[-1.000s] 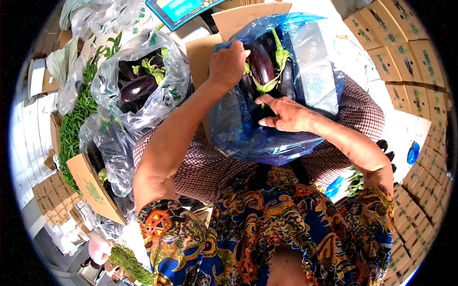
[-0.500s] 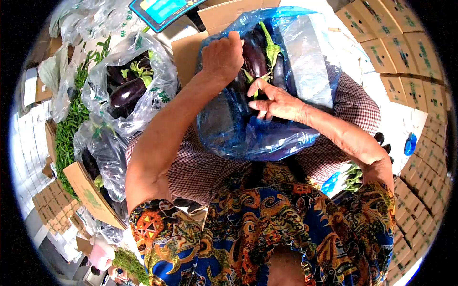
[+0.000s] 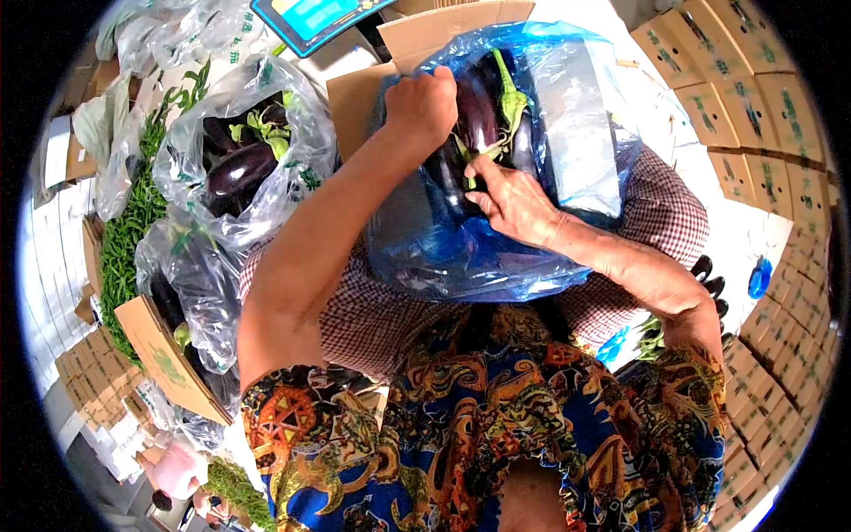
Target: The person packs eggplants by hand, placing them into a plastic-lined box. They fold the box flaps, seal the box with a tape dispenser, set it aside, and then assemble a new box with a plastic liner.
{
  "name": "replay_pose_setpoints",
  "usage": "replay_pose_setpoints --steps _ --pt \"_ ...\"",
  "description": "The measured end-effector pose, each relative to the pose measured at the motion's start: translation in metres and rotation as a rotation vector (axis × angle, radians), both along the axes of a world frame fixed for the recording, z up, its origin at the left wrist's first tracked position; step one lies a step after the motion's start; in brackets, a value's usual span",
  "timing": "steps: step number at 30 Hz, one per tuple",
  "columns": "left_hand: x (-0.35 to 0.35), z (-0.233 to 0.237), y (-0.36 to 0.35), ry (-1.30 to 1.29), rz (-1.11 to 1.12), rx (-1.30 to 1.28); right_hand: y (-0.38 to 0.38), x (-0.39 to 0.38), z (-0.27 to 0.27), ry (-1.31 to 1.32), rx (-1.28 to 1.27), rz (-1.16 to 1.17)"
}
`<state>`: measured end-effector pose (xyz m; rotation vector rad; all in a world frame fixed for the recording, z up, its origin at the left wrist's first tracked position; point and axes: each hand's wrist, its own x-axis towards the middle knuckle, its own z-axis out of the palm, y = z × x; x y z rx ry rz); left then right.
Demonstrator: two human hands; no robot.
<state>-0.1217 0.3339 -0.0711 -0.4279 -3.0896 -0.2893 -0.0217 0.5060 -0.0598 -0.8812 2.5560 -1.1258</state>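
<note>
A blue plastic bag (image 3: 425,257) lines an open cardboard box (image 3: 350,102) in front of me, with several dark eggplants (image 3: 479,111) inside. My left hand (image 3: 423,106) is closed in a fist at the bag's upper left edge; what it grips, if anything, is hidden. Over the eggplants, my right hand (image 3: 514,202) has its thumb and index finger at a green stem (image 3: 472,177) near the middle. A greyish sheet (image 3: 576,124) lies at the right side inside the bag.
Clear bags (image 3: 310,133) with eggplants stand at the left, beside a long heap of green peppers (image 3: 128,257). A blue-framed scale (image 3: 315,18) is at the top. Stacked cartons (image 3: 722,53) line the right. Another person (image 3: 180,470) is at the lower left.
My right hand's fingers have drawn closer together around the stem. The bag and box appear slightly lower and further right, along with a small shift of the view.
</note>
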Motion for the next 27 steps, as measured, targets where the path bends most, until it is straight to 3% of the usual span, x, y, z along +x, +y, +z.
replay_pose_setpoints --steps 4,5,9,13,17,20,21,24,27 --pt "0.008 -0.006 -0.003 -0.015 0.025 -0.069 0.004 -0.005 0.006 0.163 0.237 0.166" --pt "0.008 -0.013 -0.008 0.242 -0.08 -0.108 0.001 -0.006 -0.003 0.329 0.204 0.194" --pt "0.009 -0.025 -0.01 0.428 -0.189 -0.069 0.005 -0.004 -0.018 0.527 0.314 0.359" --pt "0.011 -0.019 -0.009 0.441 -0.152 -0.02 0.005 -0.01 -0.017 0.377 0.255 0.34" --pt "0.014 -0.017 -0.003 0.317 -0.034 0.257 0.007 -0.011 -0.016 0.146 0.07 0.205" --pt "0.014 -0.002 -0.003 0.179 0.035 0.364 -0.001 -0.012 -0.013 0.121 0.193 0.157" --pt "0.016 -0.001 -0.005 0.165 0.051 0.321 -0.004 -0.014 -0.011 0.034 0.292 0.169" --pt "0.006 -0.008 -0.012 0.073 0.026 0.228 -0.005 -0.02 -0.009 0.048 0.278 0.216" --pt "-0.01 -0.003 -0.013 -0.155 0.056 0.133 -0.005 -0.017 -0.007 -0.001 0.352 0.199"
